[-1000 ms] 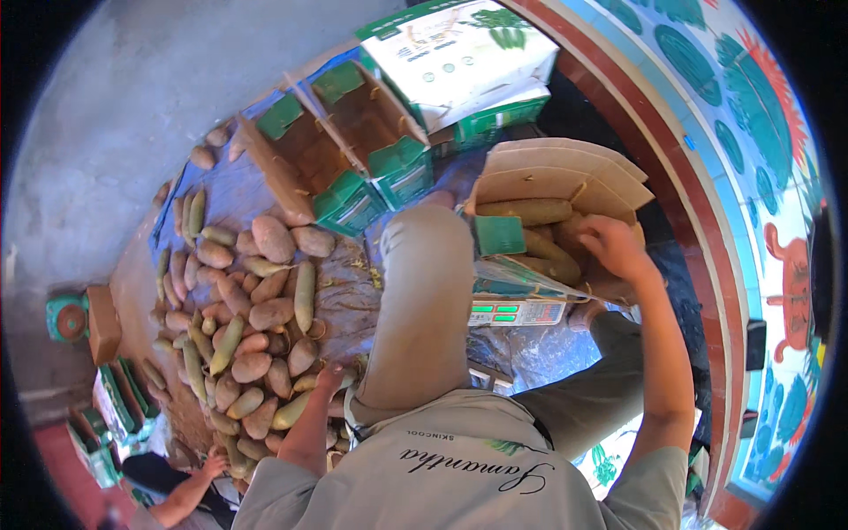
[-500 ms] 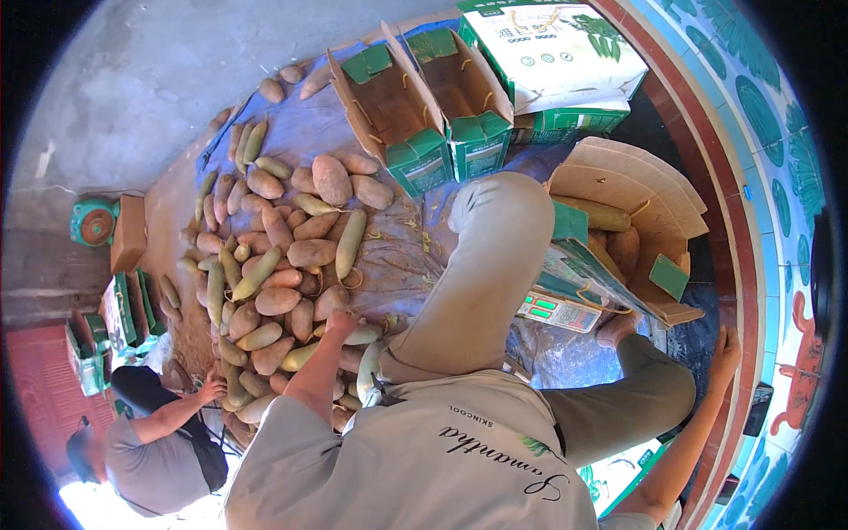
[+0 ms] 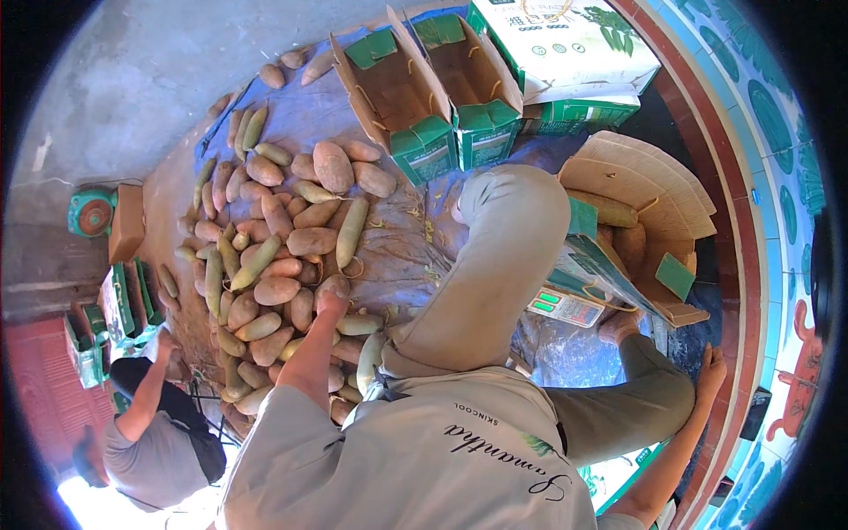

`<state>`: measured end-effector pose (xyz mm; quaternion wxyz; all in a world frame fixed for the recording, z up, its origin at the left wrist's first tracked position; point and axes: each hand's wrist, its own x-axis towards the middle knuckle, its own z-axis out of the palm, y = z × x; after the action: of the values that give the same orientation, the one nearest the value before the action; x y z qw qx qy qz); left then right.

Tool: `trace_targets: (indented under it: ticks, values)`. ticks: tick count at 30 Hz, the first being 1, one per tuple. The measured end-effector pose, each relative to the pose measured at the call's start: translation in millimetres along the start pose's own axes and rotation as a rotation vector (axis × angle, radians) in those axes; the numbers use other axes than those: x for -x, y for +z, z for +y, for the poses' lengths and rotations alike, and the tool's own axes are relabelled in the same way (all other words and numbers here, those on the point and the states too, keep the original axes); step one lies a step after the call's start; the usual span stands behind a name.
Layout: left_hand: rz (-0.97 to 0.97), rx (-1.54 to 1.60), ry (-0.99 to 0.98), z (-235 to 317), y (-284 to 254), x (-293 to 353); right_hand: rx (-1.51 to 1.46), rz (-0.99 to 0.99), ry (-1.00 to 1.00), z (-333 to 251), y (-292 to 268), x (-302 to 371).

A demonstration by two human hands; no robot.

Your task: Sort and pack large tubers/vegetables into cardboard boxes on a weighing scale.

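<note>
- Grey wall [image 3: 132, 106] at back, tiled wall [image 3: 764, 177] far R, blue tarp [image 3: 393, 243] on floor btwn.
- Pile [image 3: 274, 290] of tubers [image 3: 314, 240] + green radishes [image 3: 352, 234] on tarp, L of bent leg [image 3: 512, 238].
- L hand [image 3: 330, 306] reaches into near part of pile, fingers at a reddish tuber [image 3: 336, 283]; can't tell if clamped or just resting on it.
- R hand [image 3: 712, 367] off to R nr tiled wall, nothing seen in it; fingers look part-curled, can't tell if apart or together.
- Box [image 3: 640, 168] R of leg, flaps up, few roots [image 3: 603, 208] inside; scale [image 3: 565, 306] w/ lit display just beside its near side.
- 2 more boxes [image 3: 402, 141] stand open past leg, closed white box [image 3: 565, 53] next to them.
- Co-worker [image 3: 159, 450] far L, one arm up.
- Step, my read: getting hold of reddish tuber w/ L hand; R hand idle.
- Next move prob calls for fingers wrapped well round it, then clean lift w/o rolling its neighbours.
</note>
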<state>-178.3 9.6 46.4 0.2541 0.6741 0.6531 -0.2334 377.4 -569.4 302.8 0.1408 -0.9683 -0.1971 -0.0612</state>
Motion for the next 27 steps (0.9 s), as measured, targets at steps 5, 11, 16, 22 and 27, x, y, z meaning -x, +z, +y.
trace_targets:
  ticks: [5,11,16,22,27]
  values:
    - [-0.041,-0.071,-0.037,33,-23,8,0.020,0.027,-0.084,-4,-14,-1]
    - [0.057,-0.024,0.038,26,-22,-24,-0.053,-0.051,-0.059,-11,-6,-10]
    - [0.021,0.013,0.025,34,-17,-47,-0.207,-0.144,0.104,3,3,-2]
    - [-0.026,0.020,-0.060,70,-31,-51,-0.273,-0.175,0.185,2,1,2]
    - [-0.058,0.248,-0.178,64,-7,-95,-0.194,-0.206,0.158,-11,0,-1]
